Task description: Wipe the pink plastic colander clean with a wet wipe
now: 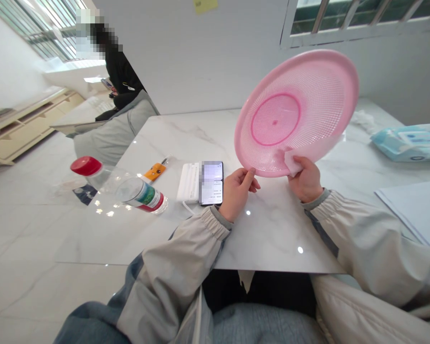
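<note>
The basket (pixel 297 105), a round pink perforated plastic type, is held up above the marble table (pixel 272 229). It is steeply tilted, with its inner face turned toward the camera and its lower rim located between the two hands.

The right hand (pixel 306 180) is raised from the forearm, with the palm directed toward the basket. Its fingers (pixel 301 165) are closed on a white wipe (pixel 293 162), which is pressed against the inner face of the basket near the lower rim.

The left hand (pixel 237 193) is raised at the wrist, to the left of the right hand. Its fingers (pixel 250 176) are curled, with the tips at the lower rim; whether the rim is gripped cannot be determined.

Both forearms are extended forward over the table edge in beige sleeves (pixel 361 239).

A phone (pixel 211 184) and a white box (pixel 189 182) are placed just beside the left hand. A clear bottle (pixel 139 193) with a red cap (pixel 86 166) is laid on its side further left. A pack of wipes (pixel 406 142) and paper sheets (pixel 415 210) are positioned to the right. A seated person (pixel 122 71) is visible in the background, at the far left.
</note>
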`<state>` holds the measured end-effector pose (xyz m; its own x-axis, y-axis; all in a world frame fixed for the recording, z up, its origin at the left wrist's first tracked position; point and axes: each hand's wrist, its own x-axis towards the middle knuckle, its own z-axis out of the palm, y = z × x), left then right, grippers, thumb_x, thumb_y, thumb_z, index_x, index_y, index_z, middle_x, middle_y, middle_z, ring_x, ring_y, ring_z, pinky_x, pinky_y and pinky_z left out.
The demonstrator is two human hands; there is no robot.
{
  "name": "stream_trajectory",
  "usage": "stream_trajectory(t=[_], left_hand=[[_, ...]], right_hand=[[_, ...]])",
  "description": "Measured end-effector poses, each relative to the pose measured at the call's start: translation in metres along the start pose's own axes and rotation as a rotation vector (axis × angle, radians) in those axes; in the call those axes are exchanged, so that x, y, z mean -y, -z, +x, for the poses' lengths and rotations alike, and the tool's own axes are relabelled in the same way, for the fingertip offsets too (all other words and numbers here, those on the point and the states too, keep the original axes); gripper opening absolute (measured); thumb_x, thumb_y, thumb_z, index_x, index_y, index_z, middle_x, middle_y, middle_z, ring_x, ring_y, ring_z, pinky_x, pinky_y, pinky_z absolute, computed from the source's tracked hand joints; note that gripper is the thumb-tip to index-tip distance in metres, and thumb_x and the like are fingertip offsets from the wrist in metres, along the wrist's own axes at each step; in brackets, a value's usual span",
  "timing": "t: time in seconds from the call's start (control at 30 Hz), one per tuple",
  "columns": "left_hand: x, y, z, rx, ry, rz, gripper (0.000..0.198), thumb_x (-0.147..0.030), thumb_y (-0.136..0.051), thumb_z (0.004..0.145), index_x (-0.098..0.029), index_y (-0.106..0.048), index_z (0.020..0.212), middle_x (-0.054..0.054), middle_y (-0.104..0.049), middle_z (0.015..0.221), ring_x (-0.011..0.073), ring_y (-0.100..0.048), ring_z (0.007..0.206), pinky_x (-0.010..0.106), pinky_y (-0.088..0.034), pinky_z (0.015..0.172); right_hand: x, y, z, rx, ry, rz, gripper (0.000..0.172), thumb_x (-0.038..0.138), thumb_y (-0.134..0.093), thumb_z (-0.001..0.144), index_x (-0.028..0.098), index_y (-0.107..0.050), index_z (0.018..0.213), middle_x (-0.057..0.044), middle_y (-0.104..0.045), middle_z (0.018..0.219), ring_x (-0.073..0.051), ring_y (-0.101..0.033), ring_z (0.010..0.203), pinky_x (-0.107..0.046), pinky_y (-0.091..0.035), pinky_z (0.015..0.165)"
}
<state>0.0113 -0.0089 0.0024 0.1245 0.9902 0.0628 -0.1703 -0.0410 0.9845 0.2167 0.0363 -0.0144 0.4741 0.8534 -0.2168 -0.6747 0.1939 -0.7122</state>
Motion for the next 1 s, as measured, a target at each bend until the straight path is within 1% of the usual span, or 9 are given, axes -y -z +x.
stream_trajectory(t=[0.07,0.23,0.37,0.47,0.57,0.67,0.8,0.93,1.0], left_hand=[[0.001,0.000,0.000,0.038,0.008,0.007,0.049,-0.066,-0.075,0.098,-0.018,-0.070,0.088,0.003,-0.074,0.071,0.0114,-0.064,0.061,0.027,-0.055,0.065],[0.002,-0.001,-0.002,0.236,0.015,0.098,0.052,-0.066,-0.078,0.094,-0.016,-0.075,0.081,0.006,-0.077,0.075,0.0134,-0.067,0.065,0.028,-0.056,0.069],[0.003,-0.001,-0.006,0.336,-0.003,0.186,0.047,-0.060,-0.081,0.093,-0.016,-0.080,0.080,0.008,-0.080,0.077,0.0159,-0.070,0.069,0.030,-0.057,0.073],[0.004,-0.003,-0.009,0.345,-0.029,0.218,0.042,-0.057,-0.085,0.091,-0.016,-0.081,0.079,0.008,-0.080,0.077,0.0190,-0.074,0.074,0.031,-0.060,0.075],[0.003,-0.004,-0.010,0.334,-0.073,0.228,0.040,-0.055,-0.085,0.091,-0.017,-0.080,0.081,0.008,-0.081,0.078,0.0211,-0.077,0.080,0.033,-0.063,0.079],[0.001,-0.005,-0.011,0.323,-0.076,0.237,0.038,-0.055,-0.084,0.092,-0.018,-0.080,0.084,0.008,-0.081,0.080,0.0223,-0.079,0.084,0.035,-0.065,0.082],[0.002,-0.003,-0.009,0.335,-0.074,0.280,0.036,-0.054,-0.082,0.093,-0.020,-0.081,0.085,0.007,-0.082,0.082,0.0234,-0.080,0.090,0.036,-0.066,0.087],[0.005,-0.002,-0.008,0.350,-0.077,0.284,0.034,-0.054,-0.081,0.094,-0.020,-0.082,0.089,0.007,-0.082,0.083,0.0231,-0.080,0.091,0.037,-0.065,0.089],[0.005,-0.002,-0.007,0.362,-0.071,0.272,0.034,-0.053,-0.081,0.094,-0.020,-0.082,0.091,0.007,-0.082,0.083,0.0225,-0.079,0.089,0.036,-0.065,0.088]], right_hand=[[-0.001,0.000,0.000,0.020,-0.029,-0.036,0.026,0.004,-0.067,0.080,0.022,-0.077,0.097,-0.002,-0.084,0.100,-0.017,-0.082,0.091,-0.024,-0.071,0.075],[-0.005,0.004,0.002,0.123,-0.033,-0.118,0.022,0.013,-0.071,0.081,0.025,-0.078,0.097,-0.001,-0.085,0.102,-0.022,-0.081,0.100,-0.034,-0.072,0.093],[-0.004,0.004,-0.005,0.266,-0.102,-0.152,0.028,0.020,-0.075,0.079,0.018,-0.080,0.107,-0.007,-0.085,0.113,-0.024,-0.080,0.106,-0.033,-0.069,0.097],[0.001,0.001,-0.015,0.344,-0.195,-0.195,0.030,0.024,-0.077,0.078,0.016,-0.080,0.107,-0.009,-0.085,0.107,-0.027,-0.081,0.096,-0.038,-0.071,0.086],[0.007,-0.002,-0.026,0.420,-0.277,-0.233,0.024,0.026,-0.079,0.078,0.019,-0.079,0.101,-0.006,-0.083,0.088,-0.029,-0.078,0.077,-0.043,-0.069,0.070],[0.012,-0.006,-0.034,0.491,-0.346,-0.272,0.019,0.029,-0.078,0.079,0.020,-0.077,0.096,-0.005,-0.078,0.075,-0.029,-0.074,0.065,-0.045,-0.065,0.059],[0.017,-0.010,-0.040,0.572,-0.389,-0.303,0.020,0.032,-0.077,0.080,0.021,-0.077,0.096,-0.001,-0.072,0.064,-0.029,-0.070,0.055,-0.044,-0.060,0.049],[0.019,-0.011,-0.044,0.732,-0.404,-0.323,0.023,0.038,-0.076,0.081,0.019,-0.077,0.092,0.000,-0.064,0.055,-0.030,-0.063,0.045,-0.048,-0.056,0.040],[0.017,-0.010,-0.044,0.729,-0.410,-0.330,0.020,0.038,-0.076,0.081,0.020,-0.076,0.089,-0.001,-0.066,0.056,-0.030,-0.065,0.047,-0.048,-0.057,0.041]])
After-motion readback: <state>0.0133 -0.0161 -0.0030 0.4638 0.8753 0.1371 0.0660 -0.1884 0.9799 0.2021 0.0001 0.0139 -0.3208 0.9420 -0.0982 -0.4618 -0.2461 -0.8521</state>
